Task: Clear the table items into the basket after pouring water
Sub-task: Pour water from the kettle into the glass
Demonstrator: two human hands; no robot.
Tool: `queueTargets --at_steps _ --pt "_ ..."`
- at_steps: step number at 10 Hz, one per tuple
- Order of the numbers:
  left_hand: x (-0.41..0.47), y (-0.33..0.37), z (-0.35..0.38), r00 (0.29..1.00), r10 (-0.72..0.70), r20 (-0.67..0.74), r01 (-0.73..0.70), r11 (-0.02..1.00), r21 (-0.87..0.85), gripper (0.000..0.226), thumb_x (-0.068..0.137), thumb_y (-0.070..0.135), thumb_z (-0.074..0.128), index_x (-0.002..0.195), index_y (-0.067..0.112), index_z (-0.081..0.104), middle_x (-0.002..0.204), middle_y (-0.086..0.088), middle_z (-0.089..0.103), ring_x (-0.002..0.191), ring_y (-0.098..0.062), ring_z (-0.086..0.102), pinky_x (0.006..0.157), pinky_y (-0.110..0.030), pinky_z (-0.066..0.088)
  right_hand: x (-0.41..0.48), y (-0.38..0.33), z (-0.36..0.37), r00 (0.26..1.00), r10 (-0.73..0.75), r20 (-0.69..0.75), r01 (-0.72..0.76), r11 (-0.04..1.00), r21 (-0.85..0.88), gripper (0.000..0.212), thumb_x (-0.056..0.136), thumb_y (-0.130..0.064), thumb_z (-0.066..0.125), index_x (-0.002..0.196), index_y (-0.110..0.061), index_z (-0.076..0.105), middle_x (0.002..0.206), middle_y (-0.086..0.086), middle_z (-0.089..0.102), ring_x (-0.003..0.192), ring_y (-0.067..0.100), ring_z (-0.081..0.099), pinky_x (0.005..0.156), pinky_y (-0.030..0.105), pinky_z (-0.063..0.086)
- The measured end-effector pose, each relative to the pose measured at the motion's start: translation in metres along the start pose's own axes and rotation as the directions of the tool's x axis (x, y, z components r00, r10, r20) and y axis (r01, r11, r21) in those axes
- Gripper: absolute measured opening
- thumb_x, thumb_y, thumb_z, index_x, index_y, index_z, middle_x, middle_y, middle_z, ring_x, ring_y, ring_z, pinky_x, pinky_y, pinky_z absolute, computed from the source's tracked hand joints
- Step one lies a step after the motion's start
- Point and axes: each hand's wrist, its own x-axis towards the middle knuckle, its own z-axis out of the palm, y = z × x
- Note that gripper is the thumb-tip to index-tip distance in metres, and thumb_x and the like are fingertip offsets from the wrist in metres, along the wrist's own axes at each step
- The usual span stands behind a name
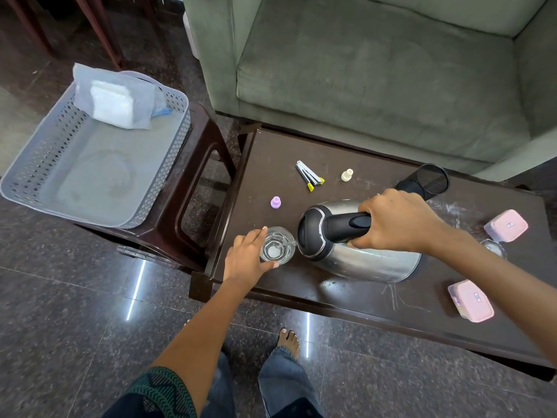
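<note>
Floor nearest: dark polished stone, one bare foot in view just short of the table's near edge.

Left hand: curled round a clear glass, thumb on the near side, fingers on the far side. The glass stands upright on the table. The table's left end edge lies just beside this hand, on its outer side.

Right hand: fist closed round the black handle of a steel kettle. The kettle is tipped over, long axis running left to right, base toward the right wrist, spout pointing at the glass. A thin stream of water runs from the spout into the glass.

A strip of bare table lies between the kettle and the near edge.

Outward of the right forearm are two pink lidded boxes, one near and one farther. Each lid bears a small mark, too small to read.

Beyond the left hand sits a purple cap. Farther on are a silver tool with yellow tips and a cream cap, well apart, with bare table between them.

Beyond the right hand a black mesh cup lies on its side.

Far left of the left hand, across a floor gap, a grey basket rests on a brown stool. A white packet leans at its far end.

Farthest off is a green sofa.
</note>
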Motion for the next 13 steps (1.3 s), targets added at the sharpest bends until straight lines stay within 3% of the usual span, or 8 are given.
queueTargets --at_steps 3,5,7,13 --pt "-0.0003 -0.0012 0.0006 1.000 0.006 -0.005 -0.006 1.000 0.005 0.083 0.078 0.049 0.066 0.146 0.023 0.026 0.143 0.007 0.040 0.123 -0.023 0.040 0.096 -0.037 0.044 -0.0008 -0.0018 -0.0025 1.000 0.007 0.005 -0.007 1.000 -0.008 0.041 0.067 -0.056 0.064 0.064 -0.018 0.052 0.063 0.003 0.050 0.067 0.030 0.049 0.057 0.029 0.033" --pt "-0.0002 -0.0004 0.0007 1.000 -0.005 -0.011 0.005 1.000 0.015 0.083 0.077 0.051 0.065 0.146 0.025 0.026 0.144 0.008 0.040 0.124 -0.023 0.040 0.099 -0.037 0.039 -0.0031 -0.0016 -0.0024 1.000 0.006 0.006 -0.006 1.000 -0.017 0.045 0.067 -0.058 0.063 0.057 -0.021 0.041 0.064 0.002 0.049 0.067 0.029 0.049 0.057 0.030 0.034" --pt "-0.0005 0.0003 0.0013 1.000 -0.013 -0.024 0.014 0.999 0.043 0.083 0.077 0.052 0.064 0.146 0.026 0.026 0.144 0.009 0.039 0.124 -0.022 0.040 0.099 -0.037 0.036 -0.0030 -0.0041 -0.0046 1.000 0.011 0.021 -0.011 1.000 -0.018 0.041 0.067 -0.057 0.063 0.066 -0.019 0.050 0.067 0.003 0.051 0.069 0.030 0.050 0.058 0.030 0.035" --pt "0.0000 0.0012 0.0014 1.000 -0.022 -0.017 0.022 0.999 0.024 0.084 0.077 0.051 0.066 0.146 0.026 0.025 0.146 0.009 0.038 0.126 -0.021 0.041 0.100 -0.038 0.036 -0.0005 -0.0049 -0.0084 0.999 0.004 0.045 -0.002 0.999 -0.034 0.041 0.067 -0.055 0.065 0.068 -0.017 0.049 0.063 0.002 0.045 0.068 0.030 0.046 0.059 0.030 0.034"
